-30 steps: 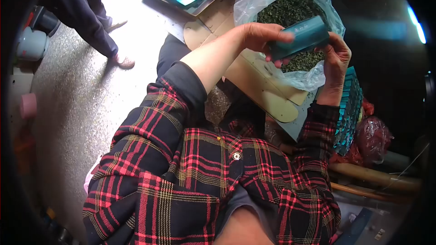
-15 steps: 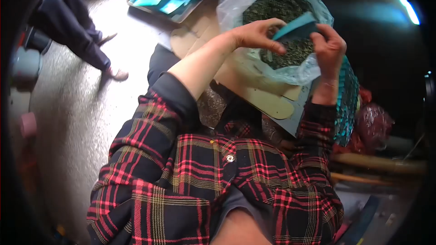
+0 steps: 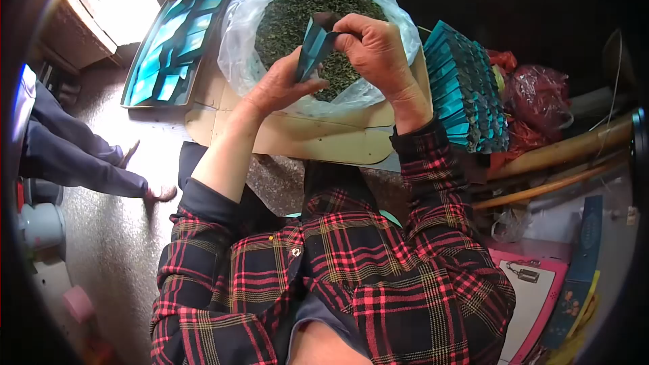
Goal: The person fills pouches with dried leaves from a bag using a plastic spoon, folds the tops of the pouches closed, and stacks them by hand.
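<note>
A teal paper pouch [image 3: 312, 49] is held up above dried, chopped green leaves [image 3: 291, 10], which fill a clear plastic bag [image 3: 236, 40]. My left hand [image 3: 278, 86] grips the pouch's lower side between thumb and fingers. At its upper right edge, the fingers of my right hand [image 3: 378, 47] are closed in a pinch. The pouch looks folded or partly spread at the top. Its inside cannot be made out.
Flattened cardboard [image 3: 297, 136] lies under the bag. A tray [image 3: 125, 98] of teal pouches stands left, and stacked teal pouches [image 3: 456, 88] stand right. Beyond them are red plastic bags [image 3: 539, 94] and wooden poles [image 3: 561, 155]. Another person's legs [image 3: 81, 142] are at far left.
The view has swung to the right, bringing more of the stacked pouches and a pink-edged board into sight. The pouch has turned from slanting sideways to more upright, still between both hands.
</note>
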`<state>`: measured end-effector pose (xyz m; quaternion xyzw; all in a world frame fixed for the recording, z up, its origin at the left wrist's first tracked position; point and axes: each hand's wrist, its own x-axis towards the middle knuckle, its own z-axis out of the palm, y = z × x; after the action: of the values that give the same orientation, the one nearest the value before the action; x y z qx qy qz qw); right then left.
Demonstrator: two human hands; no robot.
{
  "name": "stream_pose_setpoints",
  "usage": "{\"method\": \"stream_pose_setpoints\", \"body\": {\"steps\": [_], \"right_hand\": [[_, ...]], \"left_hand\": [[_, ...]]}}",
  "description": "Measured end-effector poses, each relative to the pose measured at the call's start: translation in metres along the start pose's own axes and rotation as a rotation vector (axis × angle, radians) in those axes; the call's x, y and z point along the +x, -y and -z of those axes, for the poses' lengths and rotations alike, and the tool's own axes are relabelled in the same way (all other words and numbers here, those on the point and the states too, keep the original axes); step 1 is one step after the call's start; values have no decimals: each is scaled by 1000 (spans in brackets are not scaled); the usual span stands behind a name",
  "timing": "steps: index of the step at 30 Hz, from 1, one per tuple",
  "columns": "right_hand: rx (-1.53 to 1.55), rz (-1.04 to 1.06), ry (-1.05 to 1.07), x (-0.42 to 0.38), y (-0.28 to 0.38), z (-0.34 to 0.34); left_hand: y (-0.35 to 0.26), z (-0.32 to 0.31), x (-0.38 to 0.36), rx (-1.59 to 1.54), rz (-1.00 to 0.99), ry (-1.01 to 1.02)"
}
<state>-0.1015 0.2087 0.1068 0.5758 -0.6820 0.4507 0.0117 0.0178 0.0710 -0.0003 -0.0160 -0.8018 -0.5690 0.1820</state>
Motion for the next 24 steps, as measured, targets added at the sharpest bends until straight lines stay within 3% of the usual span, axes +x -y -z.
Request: {"method": "stream_pose_setpoints", "body": {"steps": [7,9,13,15,24], "right_hand": [[-457,21,-420,7,-19,111],[-372,-219,-493,9,-32,141],[-579,-250,-504,18,-103,177],[-703,-365,-477,21,-128,180],[-918,-531,-328,36,-176,168]], "left_hand": [[-12,6,-3,86,-46,-174],[-13,7,-3,106,-43,-193],[-12,6,-4,175,-8,-196],[-11,5,-4,210,10,-178],[-16,5,0,271,49,-131]]}}
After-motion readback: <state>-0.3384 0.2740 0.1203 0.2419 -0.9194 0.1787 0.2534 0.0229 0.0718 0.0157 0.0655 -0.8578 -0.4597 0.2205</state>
